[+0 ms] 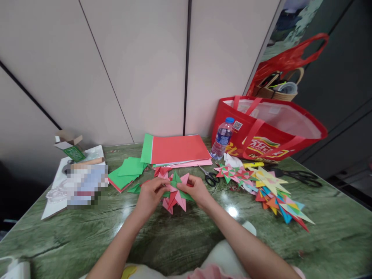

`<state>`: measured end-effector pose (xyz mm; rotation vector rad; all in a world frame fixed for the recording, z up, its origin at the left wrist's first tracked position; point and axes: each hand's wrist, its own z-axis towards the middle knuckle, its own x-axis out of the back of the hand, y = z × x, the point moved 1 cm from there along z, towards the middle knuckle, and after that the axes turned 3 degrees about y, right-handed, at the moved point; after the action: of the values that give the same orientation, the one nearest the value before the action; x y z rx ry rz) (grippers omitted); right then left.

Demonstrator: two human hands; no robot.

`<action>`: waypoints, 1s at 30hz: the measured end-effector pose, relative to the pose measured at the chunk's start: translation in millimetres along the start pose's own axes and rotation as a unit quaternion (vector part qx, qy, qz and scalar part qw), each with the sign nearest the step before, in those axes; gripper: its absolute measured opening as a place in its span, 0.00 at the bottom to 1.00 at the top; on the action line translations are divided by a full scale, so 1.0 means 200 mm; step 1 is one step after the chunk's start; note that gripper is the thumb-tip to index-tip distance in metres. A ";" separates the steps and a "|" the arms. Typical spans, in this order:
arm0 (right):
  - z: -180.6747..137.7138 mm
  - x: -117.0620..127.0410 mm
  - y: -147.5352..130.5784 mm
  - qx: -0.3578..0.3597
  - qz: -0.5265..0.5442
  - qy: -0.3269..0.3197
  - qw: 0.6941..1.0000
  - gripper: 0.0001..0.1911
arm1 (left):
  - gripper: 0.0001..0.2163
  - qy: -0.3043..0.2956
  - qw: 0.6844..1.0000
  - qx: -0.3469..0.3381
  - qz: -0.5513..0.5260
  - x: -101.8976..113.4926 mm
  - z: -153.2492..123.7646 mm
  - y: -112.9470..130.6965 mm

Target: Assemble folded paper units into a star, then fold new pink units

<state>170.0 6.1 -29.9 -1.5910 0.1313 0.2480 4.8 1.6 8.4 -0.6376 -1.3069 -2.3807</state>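
Observation:
Both my hands hold a folded paper star (pixel 176 192) of pink, red and green points, just above the green marble table (pixel 174 240). My left hand (pixel 150 195) pinches its left side with fingers closed. My right hand (pixel 197 189) grips its right side, fingers curled round a point. Loose folded pieces, red and green, lie just behind the star (pixel 161 171).
A stack of red, green and pink sheets (pixel 177 149) lies at the back, with green squares (pixel 128 172) to the left. Scissors (pixel 209 176), a water bottle (pixel 222 138), a red bag (pixel 270 130) and several finished stars (pixel 270 190) are to the right. A second pair of scissors (pixel 302 177) lies farther right.

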 end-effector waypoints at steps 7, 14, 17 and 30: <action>0.00 0.00 0.00 -0.007 0.001 0.000 1.000 0.17 | 0.03 -0.023 0.999 0.025 0.005 0.00 0.00 0.00; 0.00 0.00 0.00 -0.005 -0.001 -0.005 1.000 0.17 | 0.03 -0.035 0.994 0.082 -0.070 -0.02 0.00 -0.02; 0.00 0.00 0.00 -0.007 -0.004 -0.002 1.000 0.17 | 0.04 -0.015 0.997 0.042 -0.059 0.00 0.01 0.00; -0.03 -0.03 -0.03 -0.005 -0.029 -0.051 0.998 0.15 | 0.05 -0.012 0.996 0.077 -0.038 -0.03 -0.01 -0.03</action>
<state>166.1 -0.3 -22.7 -1.5869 0.0056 0.2852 5.9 3.8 0.3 -0.5815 -1.5331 -2.3074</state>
